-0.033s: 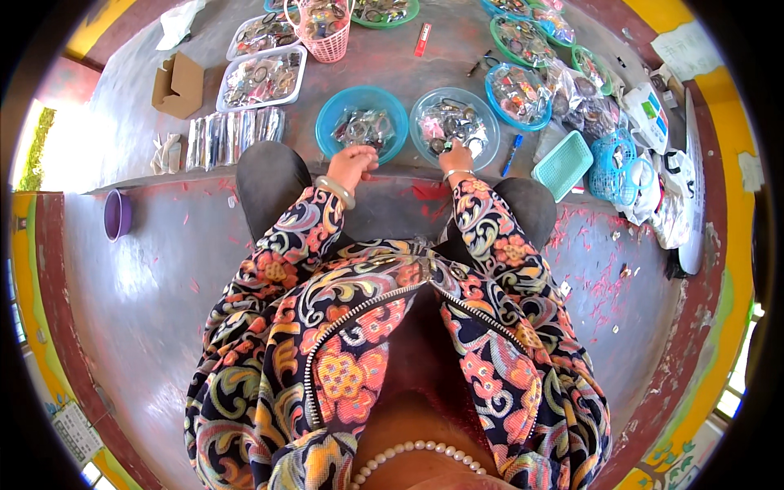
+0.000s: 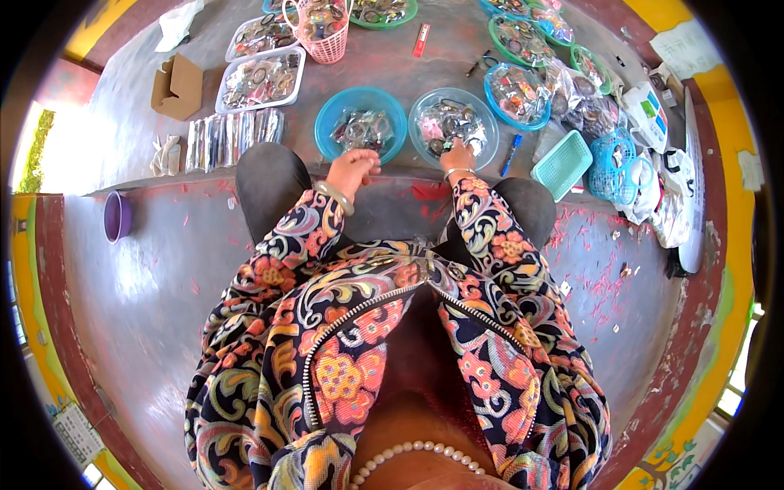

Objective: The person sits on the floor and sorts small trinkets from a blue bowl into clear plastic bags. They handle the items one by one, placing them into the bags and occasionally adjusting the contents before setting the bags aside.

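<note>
My left hand (image 2: 353, 171) is at the near rim of a blue bowl (image 2: 325, 145), its fingers loosely bent and a little apart, with nothing visible in them. Clear plastic packets (image 2: 363, 131) with small dark items lie in that bowl. My right hand (image 2: 459, 155) reaches over the near rim of a transparent bowl (image 2: 492, 131). Its fingers are bent together among small packaged pieces (image 2: 453, 122), some pink and some dark. The fingertips are partly hidden, so what they pinch cannot be made out.
To the left are a row of flat packets (image 2: 234, 137), a white tray (image 2: 260, 79) and a cardboard box (image 2: 177, 86). Rightward lie a blue pen (image 2: 512, 155), a green basket (image 2: 563, 167) and a filled blue basin (image 2: 518, 96). A pink basket (image 2: 323, 37) stands farther back.
My left hand has shifted very slightly toward me, away from the blue bowl's rim. My right hand stays at the transparent bowl.
</note>
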Motion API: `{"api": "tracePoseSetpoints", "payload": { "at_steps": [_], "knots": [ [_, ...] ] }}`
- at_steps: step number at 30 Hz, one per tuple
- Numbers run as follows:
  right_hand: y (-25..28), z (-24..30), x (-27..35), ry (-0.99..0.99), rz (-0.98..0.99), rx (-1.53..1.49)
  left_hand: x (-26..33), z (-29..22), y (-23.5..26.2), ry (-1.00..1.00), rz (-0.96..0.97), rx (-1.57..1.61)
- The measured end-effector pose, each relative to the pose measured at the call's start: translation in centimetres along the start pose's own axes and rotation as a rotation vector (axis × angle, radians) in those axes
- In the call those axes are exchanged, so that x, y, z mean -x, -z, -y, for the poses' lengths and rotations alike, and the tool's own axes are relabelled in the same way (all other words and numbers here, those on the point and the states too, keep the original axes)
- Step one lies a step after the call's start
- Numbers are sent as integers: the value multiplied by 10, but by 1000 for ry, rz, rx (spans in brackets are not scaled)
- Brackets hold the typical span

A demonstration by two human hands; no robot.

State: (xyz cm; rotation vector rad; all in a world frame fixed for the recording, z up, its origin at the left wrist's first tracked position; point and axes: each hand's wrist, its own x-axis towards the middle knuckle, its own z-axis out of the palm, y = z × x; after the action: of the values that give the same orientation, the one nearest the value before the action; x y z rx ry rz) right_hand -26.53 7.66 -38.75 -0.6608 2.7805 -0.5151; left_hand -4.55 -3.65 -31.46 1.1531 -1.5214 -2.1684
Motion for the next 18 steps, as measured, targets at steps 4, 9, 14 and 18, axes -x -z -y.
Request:
{"api": "tracePoseSetpoints", "payload": {
  "at_steps": [4, 9, 14, 18],
  "knots": [
    [17, 10, 3, -50, 110, 203, 26, 20, -2, 1, 118, -113],
    [5, 1, -9, -105, 225, 286, -12, 49, 11, 101, -1, -266],
    [-4, -1, -14, -125, 276, 245, -12, 57, 10, 101, 55, -324],
    [-2, -8, -15, -147, 63, 170, -16, 55, 4, 102, 96, -359]
  ]
}}
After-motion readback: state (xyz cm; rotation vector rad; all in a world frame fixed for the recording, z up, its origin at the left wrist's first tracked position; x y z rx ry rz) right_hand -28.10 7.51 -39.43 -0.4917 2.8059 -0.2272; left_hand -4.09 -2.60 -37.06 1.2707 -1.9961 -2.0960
